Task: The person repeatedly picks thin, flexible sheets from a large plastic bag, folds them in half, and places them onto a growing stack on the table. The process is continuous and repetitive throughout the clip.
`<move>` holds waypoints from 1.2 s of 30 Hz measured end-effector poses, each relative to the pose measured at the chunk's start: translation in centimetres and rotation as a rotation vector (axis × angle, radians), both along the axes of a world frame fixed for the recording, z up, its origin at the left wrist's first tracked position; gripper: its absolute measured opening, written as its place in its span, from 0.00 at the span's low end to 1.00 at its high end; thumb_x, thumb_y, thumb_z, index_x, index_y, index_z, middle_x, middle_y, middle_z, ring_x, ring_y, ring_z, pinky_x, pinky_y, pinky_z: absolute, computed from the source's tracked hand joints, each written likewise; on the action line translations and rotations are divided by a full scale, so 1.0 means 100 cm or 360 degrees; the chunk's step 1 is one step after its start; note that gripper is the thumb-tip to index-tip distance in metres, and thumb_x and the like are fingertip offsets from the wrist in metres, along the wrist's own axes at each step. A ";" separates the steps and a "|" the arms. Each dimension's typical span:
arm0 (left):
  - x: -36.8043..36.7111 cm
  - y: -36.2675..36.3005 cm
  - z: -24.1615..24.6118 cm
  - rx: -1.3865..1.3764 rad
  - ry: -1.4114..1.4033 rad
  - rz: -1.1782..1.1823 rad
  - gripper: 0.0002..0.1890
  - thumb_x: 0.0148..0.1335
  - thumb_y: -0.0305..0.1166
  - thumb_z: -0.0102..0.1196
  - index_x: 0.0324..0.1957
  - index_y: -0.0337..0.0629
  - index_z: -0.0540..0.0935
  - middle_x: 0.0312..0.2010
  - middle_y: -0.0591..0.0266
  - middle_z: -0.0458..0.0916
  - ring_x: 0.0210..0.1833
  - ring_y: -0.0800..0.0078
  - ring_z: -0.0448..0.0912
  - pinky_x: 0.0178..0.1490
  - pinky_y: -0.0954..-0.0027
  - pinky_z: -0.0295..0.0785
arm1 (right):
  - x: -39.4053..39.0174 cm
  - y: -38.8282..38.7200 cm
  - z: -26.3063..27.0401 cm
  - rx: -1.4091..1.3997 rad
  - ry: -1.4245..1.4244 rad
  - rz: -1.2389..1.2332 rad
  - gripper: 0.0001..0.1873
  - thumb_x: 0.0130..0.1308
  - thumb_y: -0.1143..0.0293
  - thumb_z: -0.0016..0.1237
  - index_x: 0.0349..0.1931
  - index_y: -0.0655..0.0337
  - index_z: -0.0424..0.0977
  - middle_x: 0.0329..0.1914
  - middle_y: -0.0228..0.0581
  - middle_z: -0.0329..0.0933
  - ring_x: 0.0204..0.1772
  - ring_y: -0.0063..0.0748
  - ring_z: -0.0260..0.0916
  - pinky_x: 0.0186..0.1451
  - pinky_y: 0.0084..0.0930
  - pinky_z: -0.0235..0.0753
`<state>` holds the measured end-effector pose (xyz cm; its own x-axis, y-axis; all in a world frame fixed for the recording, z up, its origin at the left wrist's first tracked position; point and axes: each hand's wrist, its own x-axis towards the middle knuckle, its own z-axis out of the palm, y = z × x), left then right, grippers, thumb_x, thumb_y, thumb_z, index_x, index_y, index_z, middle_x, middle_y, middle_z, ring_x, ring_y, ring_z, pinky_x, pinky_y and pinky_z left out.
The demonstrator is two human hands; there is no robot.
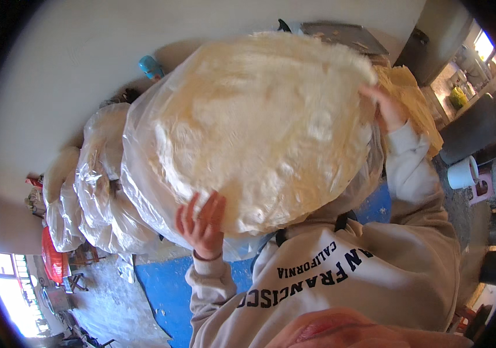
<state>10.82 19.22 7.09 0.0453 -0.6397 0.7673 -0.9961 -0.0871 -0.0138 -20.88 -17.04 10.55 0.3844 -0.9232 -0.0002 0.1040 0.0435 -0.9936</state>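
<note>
A large, roughly round stack of thin, pale flatbread-like sheets (256, 126) lies in front of me, partly inside a clear plastic bag (143, 161). At its right rim is my right hand (389, 106), with the fingertips on the edge of a blurred sheet. My left hand (202, 224) is at the near left edge, back of the hand up, fingers spread apart over the rim. Its thumb is hidden, so I cannot tell whether it grips the edge. The support under the stack is covered.
Filled clear plastic bags (104, 187) stand to the left along the wall. Brown sheets (409, 100) and a metal tray (343, 37) are at the right rear. A blue bottle (150, 67) stands behind. A blue mat (156, 296) covers floor; a white bucket (463, 172) stands right.
</note>
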 end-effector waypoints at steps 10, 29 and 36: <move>-0.013 0.037 -0.045 0.0804 0.0426 -0.0196 0.21 0.45 0.20 0.59 0.45 0.46 0.86 0.50 0.64 0.83 0.60 0.59 0.76 0.63 0.53 0.69 | -0.057 0.061 -0.094 0.0108 0.0163 0.0338 0.29 0.72 0.65 0.39 0.73 0.53 0.55 0.66 0.37 0.68 0.54 0.21 0.74 0.53 0.22 0.77; 0.086 -0.012 -0.087 0.0153 0.2178 0.0203 0.10 0.65 0.34 0.61 0.34 0.36 0.82 0.28 0.68 0.81 0.31 0.85 0.71 0.32 0.77 0.67 | 0.008 0.016 -0.051 -0.1107 0.0756 0.0256 0.11 0.73 0.69 0.45 0.50 0.61 0.76 0.52 0.38 0.80 0.57 0.36 0.76 0.64 0.31 0.69; 0.090 -0.008 -0.102 0.0187 0.1788 0.0355 0.16 0.62 0.37 0.63 0.32 0.31 0.80 0.23 0.62 0.79 0.28 0.80 0.69 0.31 0.72 0.67 | -0.010 0.022 -0.078 -0.0940 0.0791 0.0417 0.15 0.67 0.78 0.48 0.54 0.61 0.76 0.59 0.37 0.77 0.68 0.35 0.67 0.71 0.28 0.63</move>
